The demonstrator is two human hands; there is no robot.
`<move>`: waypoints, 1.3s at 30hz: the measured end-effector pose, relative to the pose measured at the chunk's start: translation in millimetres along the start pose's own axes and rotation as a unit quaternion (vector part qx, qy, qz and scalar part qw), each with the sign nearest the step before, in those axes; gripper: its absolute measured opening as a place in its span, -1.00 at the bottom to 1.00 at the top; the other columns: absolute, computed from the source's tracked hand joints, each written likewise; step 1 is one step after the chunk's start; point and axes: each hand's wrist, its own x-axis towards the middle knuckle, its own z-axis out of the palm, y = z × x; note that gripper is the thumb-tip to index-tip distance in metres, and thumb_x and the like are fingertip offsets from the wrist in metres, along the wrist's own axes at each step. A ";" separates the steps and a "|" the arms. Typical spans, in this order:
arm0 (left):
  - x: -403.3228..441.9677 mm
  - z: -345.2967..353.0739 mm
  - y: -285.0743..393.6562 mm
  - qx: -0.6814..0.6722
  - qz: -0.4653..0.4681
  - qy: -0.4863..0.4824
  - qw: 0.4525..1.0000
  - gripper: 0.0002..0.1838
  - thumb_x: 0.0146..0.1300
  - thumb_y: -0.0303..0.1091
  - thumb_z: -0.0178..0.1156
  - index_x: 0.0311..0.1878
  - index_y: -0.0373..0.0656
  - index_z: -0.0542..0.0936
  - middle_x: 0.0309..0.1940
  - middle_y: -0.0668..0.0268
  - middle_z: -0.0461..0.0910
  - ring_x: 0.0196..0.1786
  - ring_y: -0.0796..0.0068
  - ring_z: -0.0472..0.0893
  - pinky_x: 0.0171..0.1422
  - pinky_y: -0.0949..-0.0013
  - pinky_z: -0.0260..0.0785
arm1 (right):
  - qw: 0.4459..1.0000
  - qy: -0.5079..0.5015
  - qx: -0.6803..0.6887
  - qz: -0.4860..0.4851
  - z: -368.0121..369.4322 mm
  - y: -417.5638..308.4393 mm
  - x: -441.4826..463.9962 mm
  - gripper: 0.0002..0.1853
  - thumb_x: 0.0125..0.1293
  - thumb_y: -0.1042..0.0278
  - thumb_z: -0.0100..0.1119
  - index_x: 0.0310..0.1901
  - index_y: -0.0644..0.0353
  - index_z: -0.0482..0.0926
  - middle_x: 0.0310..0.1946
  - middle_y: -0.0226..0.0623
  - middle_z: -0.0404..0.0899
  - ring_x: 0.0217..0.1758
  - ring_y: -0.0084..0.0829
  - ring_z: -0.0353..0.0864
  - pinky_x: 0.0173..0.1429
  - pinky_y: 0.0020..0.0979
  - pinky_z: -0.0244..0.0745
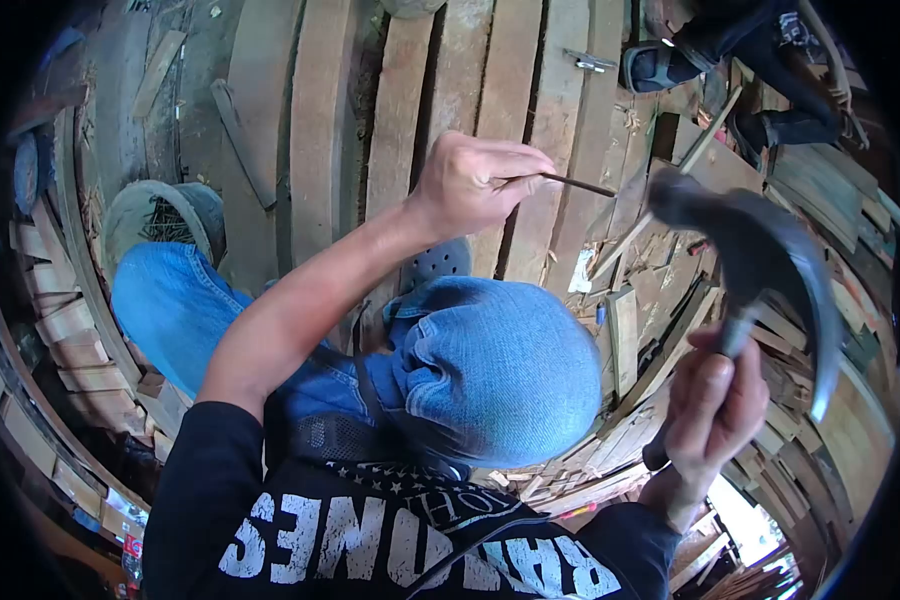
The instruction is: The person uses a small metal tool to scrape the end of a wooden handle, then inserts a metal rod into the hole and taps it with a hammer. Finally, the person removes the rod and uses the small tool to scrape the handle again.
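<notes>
My left hand [475, 185] is closed in a pinch on a long dark nail [582, 185], which points to the right above the wooden planks [505, 110]. In my right hand [715, 400] is a claw hammer [760, 245], gripped by its handle and raised. The hammer head is slightly blurred, and its claw curves down on the right. A gap separates the hammer from the nail. Below my left hand is my bent knee in blue jeans [510, 370].
A bucket [160, 215] holding thin nail-like pieces stands left. A metal tool [590, 61] lies on the far planks. Another person's leg and sandal [652, 68] are at upper right. Wood offcuts [625, 340] litter the right side, and stacked boards [75, 340] line the left.
</notes>
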 end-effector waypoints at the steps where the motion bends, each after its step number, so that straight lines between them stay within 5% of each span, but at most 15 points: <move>1: 0.7 0.4 -0.5 0.001 0.000 -0.001 1.000 -0.84 0.06 -0.59 0.36 -0.24 -0.26 0.75 -0.25 0.17 0.75 -0.24 0.32 0.77 -0.16 0.42 0.64 | 0.997 0.033 0.065 0.021 1.8 -2.3 -2.4 -0.63 0.56 0.12 -0.11 -0.15 0.33 0.48 -0.71 -0.60 0.27 -0.72 -0.82 0.11 -0.64 -0.62 -0.10; 3: -0.9 0.6 -0.6 0.000 0.001 -0.003 1.000 -0.85 0.07 -0.58 0.36 -0.25 -0.26 0.75 -0.26 0.17 0.75 -0.25 0.32 0.77 -0.17 0.42 0.64 | 0.997 0.026 0.074 0.012 4.5 0.1 0.2 -0.64 0.55 0.14 -0.10 -0.14 0.34 0.49 -0.70 -0.59 0.27 -0.72 -0.81 0.12 -0.65 -0.63 -0.10; 5: 0.3 2.1 -1.4 -0.008 0.006 0.005 1.000 -0.86 0.08 -0.58 0.37 -0.25 -0.27 0.74 -0.28 0.16 0.75 -0.26 0.32 0.77 -0.17 0.42 0.64 | 0.989 -0.079 -0.106 -0.066 3.2 9.5 8.6 -0.65 0.56 0.16 -0.09 -0.12 0.34 0.50 -0.69 -0.57 0.28 -0.71 -0.81 0.16 -0.65 -0.66 -0.10; 11: 1.4 -1.3 -0.1 0.013 0.003 -0.003 1.000 -0.85 0.06 -0.59 0.37 -0.25 -0.27 0.74 -0.27 0.15 0.75 -0.24 0.31 0.77 -0.15 0.41 0.64 | 0.995 0.037 0.093 0.005 1.8 -1.1 0.0 -0.61 0.58 0.11 -0.14 -0.06 0.36 0.45 -0.63 -0.55 0.28 -0.68 -0.83 0.13 -0.65 -0.70 -0.06; 13: -0.3 0.4 -1.5 0.006 0.001 -0.004 1.000 -0.84 0.05 -0.59 0.37 -0.25 -0.27 0.74 -0.27 0.14 0.75 -0.24 0.31 0.77 -0.15 0.42 0.64 | 0.996 0.039 0.073 0.040 1.9 -9.0 5.7 -0.55 0.52 0.02 -0.04 -0.21 0.36 0.51 -0.69 -0.52 0.35 -0.71 -0.75 0.27 -0.61 -0.64 0.07; 15: -1.0 1.5 -1.0 -0.002 -0.001 -0.003 1.000 -0.84 0.05 -0.59 0.37 -0.25 -0.27 0.74 -0.26 0.14 0.75 -0.23 0.31 0.77 -0.14 0.42 0.64 | 1.000 -0.023 0.013 -0.005 1.0 3.0 6.6 -0.64 0.57 0.16 -0.12 -0.11 0.37 0.47 -0.70 -0.58 0.24 -0.72 -0.82 0.12 -0.65 -0.67 -0.10; 19: 0.9 -0.2 -2.1 -0.003 -0.001 -0.003 1.000 -0.83 0.05 -0.60 0.36 -0.23 -0.27 0.74 -0.25 0.14 0.75 -0.23 0.30 0.77 -0.14 0.41 0.65 | 0.999 -0.053 0.005 -0.006 12.4 8.8 9.8 -0.66 0.56 0.20 -0.08 -0.14 0.38 0.49 -0.71 -0.56 0.27 -0.73 -0.80 0.14 -0.64 -0.65 -0.06; 25: 1.2 -0.7 -1.1 -0.004 -0.003 -0.005 1.000 -0.83 0.05 -0.61 0.35 -0.24 -0.27 0.74 -0.25 0.14 0.75 -0.23 0.30 0.77 -0.15 0.40 0.65 | 0.995 0.010 0.091 0.040 9.8 4.7 6.4 -0.64 0.56 0.18 -0.08 -0.13 0.38 0.50 -0.68 -0.56 0.30 -0.71 -0.80 0.18 -0.63 -0.64 -0.05; 28: 1.2 0.7 -0.9 -0.009 0.004 -0.005 1.000 -0.83 0.05 -0.61 0.34 -0.24 -0.27 0.74 -0.26 0.15 0.75 -0.23 0.31 0.77 -0.15 0.40 0.65 | 0.997 -0.054 -0.050 -0.005 9.8 7.3 8.9 -0.66 0.54 0.18 -0.07 -0.14 0.35 0.52 -0.69 -0.59 0.30 -0.71 -0.80 0.18 -0.59 -0.62 -0.02; 35: -0.7 1.4 -1.8 -0.019 -0.006 -0.002 1.000 -0.81 0.05 -0.63 0.32 -0.23 -0.25 0.75 -0.23 0.14 0.75 -0.21 0.31 0.77 -0.15 0.41 0.64 | 0.987 0.091 0.120 0.048 2.6 -6.9 3.8 -0.51 0.57 -0.01 -0.15 -0.05 0.37 0.46 -0.69 -0.52 0.25 -0.72 -0.78 0.11 -0.66 -0.66 -0.03; 39: -0.5 2.6 -3.6 -0.026 -0.001 0.006 1.000 -0.81 0.06 -0.61 0.34 -0.21 -0.25 0.75 -0.22 0.14 0.75 -0.20 0.31 0.77 -0.14 0.41 0.64 | 0.994 0.006 0.101 0.030 3.8 5.3 4.9 -0.57 0.56 0.06 -0.10 -0.06 0.38 0.46 -0.68 -0.51 0.27 -0.72 -0.78 0.13 -0.66 -0.67 -0.02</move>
